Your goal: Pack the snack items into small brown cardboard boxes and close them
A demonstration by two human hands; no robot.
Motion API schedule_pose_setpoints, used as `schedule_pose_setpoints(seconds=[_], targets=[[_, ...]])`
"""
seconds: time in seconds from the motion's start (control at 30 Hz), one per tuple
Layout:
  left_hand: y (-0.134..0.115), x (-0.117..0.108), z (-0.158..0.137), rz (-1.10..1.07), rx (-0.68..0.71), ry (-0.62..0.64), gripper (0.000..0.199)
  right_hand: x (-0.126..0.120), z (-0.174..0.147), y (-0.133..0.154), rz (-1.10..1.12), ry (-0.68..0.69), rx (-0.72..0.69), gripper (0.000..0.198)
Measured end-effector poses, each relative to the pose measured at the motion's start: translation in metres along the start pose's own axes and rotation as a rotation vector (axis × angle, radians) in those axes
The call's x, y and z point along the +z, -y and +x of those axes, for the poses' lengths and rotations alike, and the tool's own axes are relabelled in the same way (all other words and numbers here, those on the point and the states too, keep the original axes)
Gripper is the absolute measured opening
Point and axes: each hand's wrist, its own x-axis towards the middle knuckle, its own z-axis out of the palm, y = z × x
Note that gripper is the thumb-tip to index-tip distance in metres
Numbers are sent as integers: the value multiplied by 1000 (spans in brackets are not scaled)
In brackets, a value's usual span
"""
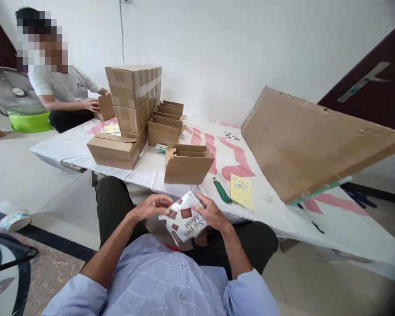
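Observation:
Above my lap I have a white printed bag [188, 221] with brown squares and the words "Su-per Meal" on it. It looks folded or crumpled, and I cannot tell what is inside, if anything. My left hand [153, 207] pinches its left edge. With the thumb on top, my right hand [213, 213] grips its right side; the fingers underneath are hidden. Just beyond, on the table, stands an open cardboard box [186, 169] with its flaps up. A green box cutter [222, 191] lies to its right, beside a yellow printed sheet [242, 191].
A closed carton [113, 151] sits at the table's near left, before a tall stack of taped cartons [127, 90]. Several open boxes [164, 131] line up beside it. A large cardboard sheet [316, 140] leans at right. A co-worker [67, 90] holds a box at far left.

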Motion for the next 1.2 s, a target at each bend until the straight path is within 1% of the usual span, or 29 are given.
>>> schedule_pose_setpoints(seconds=[0.07,0.13,0.2,0.23,0.27,0.3,0.33,0.43,0.47,0.5,0.53,0.6,0.67,0.73,0.8,0.87,0.93,1.03,1.13,1.2], targets=[[10,-4,-1,35,-44,81,51,5,4,-5,-27,129,38,39],[17,-5,2,77,-42,97,54,14,11,-6,-47,187,33,36],[21,-4,5,87,-15,80,56,20,21,-4,-61,197,17,37],[22,-3,6,81,0,68,56,20,27,-3,-66,180,8,39],[22,-4,6,68,11,51,57,18,33,-2,-75,135,-10,42],[22,-5,5,49,18,27,57,13,39,-2,-92,50,-42,45],[22,-8,2,23,21,-1,56,5,46,-2,-119,-75,-89,48],[21,-21,-12,-44,10,-115,55,-33,69,-7,-261,-548,-257,65],[20,-26,-17,-63,4,-152,55,-47,78,-8,-311,-649,-281,74],[18,-30,-21,-79,2,-186,55,-60,86,-10,-352,-694,-284,85],[17,-35,-25,-89,5,-213,54,-72,95,-12,-385,-698,-277,94],[13,-42,-27,-93,21,-242,52,-88,111,-13,-443,-631,-268,104],[10,-46,-22,-72,34,-241,50,-95,126,-11,-484,-518,-288,100],[8,-47,-12,-34,37,-224,49,-93,138,-8,-502,-409,-313,87],[7,-46,3,11,43,-204,47,-86,146,-6,-517,-363,-333,70],[6,-44,21,56,62,-181,47,-74,152,-5,-560,-385,-369,54],[4,-44,37,82,86,-153,49,-61,159,-7,-630,-417,-418,43],[-1,-51,57,106,110,-161,52,-40,175,-11,-731,-426,-459,36],[-9,-64,68,140,100,-246,49,-21,201,-10,-789,-429,-439,34],[-14,-73,70,158,75,-287,49,-10,220,-6,-791,-430,-412,38]])
